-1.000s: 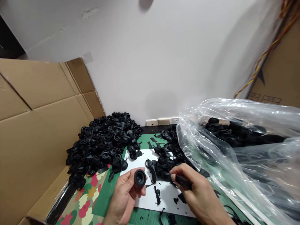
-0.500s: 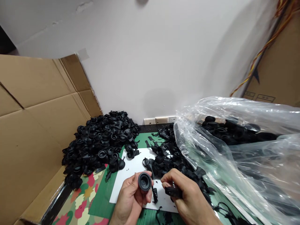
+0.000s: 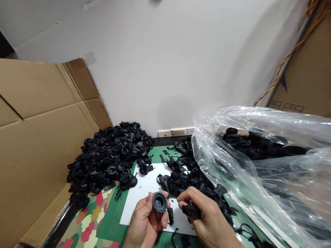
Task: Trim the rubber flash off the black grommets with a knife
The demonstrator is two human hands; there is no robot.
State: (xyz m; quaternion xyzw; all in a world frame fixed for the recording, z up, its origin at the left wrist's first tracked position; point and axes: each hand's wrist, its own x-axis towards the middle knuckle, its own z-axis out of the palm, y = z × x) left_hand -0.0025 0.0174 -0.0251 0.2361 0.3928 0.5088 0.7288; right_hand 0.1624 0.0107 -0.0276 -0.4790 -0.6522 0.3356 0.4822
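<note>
Head view: our left hand (image 3: 148, 224) pinches a black rubber boot (image 3: 159, 202) at its fingertips above the white sheet (image 3: 144, 193); our right hand (image 3: 207, 220) curls tight around a dark tool (image 3: 190, 210). The pinch looks shallow, so the boot could slip.

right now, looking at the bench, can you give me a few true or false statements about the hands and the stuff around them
1. The left hand holds a round black rubber part with its open end facing up. True.
2. The right hand is empty. False: its fingers pinch a small dark tool.
3. A heap of black parts lies against the cardboard box on the left. True.
4. The clear plastic bag on the right is empty. False: black parts show inside it.
5. The white sheet under the hands is clean. False: black scraps lie on it.
</note>
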